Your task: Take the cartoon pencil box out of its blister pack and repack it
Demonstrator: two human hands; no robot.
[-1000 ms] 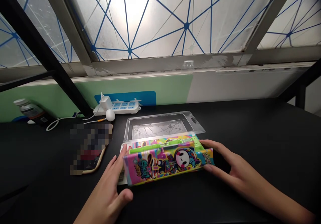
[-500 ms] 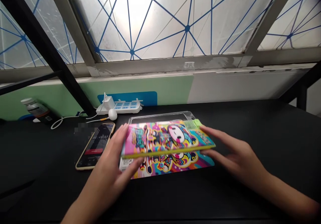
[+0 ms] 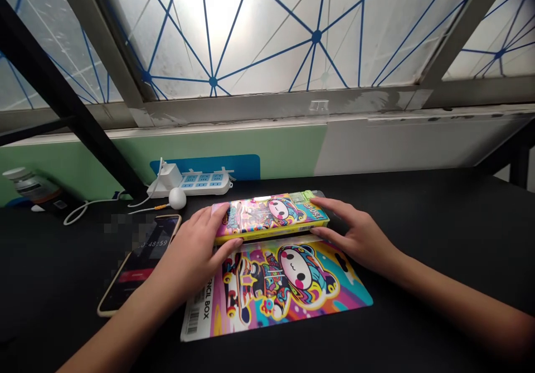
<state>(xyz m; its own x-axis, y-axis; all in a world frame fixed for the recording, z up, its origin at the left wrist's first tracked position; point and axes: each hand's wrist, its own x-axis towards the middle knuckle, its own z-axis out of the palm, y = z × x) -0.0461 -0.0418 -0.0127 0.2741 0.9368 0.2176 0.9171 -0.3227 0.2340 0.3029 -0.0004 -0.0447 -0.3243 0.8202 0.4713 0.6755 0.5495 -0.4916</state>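
Note:
A colourful pencil box (image 3: 267, 216) with a cartoon figure on its lid and a yellow side lies low over the black desk. My left hand (image 3: 204, 239) grips its left end, thumb along the front edge and fingers on top. At the other end, my right hand (image 3: 355, 231) pinches the box between thumb and fingers. In front of it a printed card (image 3: 284, 289), marked "PENCIL BOX" with a barcode, rests flat on the desk. The clear plastic shell (image 3: 319, 194) is mostly hidden; only an edge shows behind the box.
A phone (image 3: 142, 261) showing a running timer lies left of my left hand. Behind it stand a white power strip (image 3: 204, 182) with a plug and cable, a round white item (image 3: 177, 198) and a bottle (image 3: 37, 186). A window and wall border the desk's far side.
Both hands have moved the pencil box back, away from the card and onto the area of the clear shell. More of the card shows now. The view has shifted slightly.

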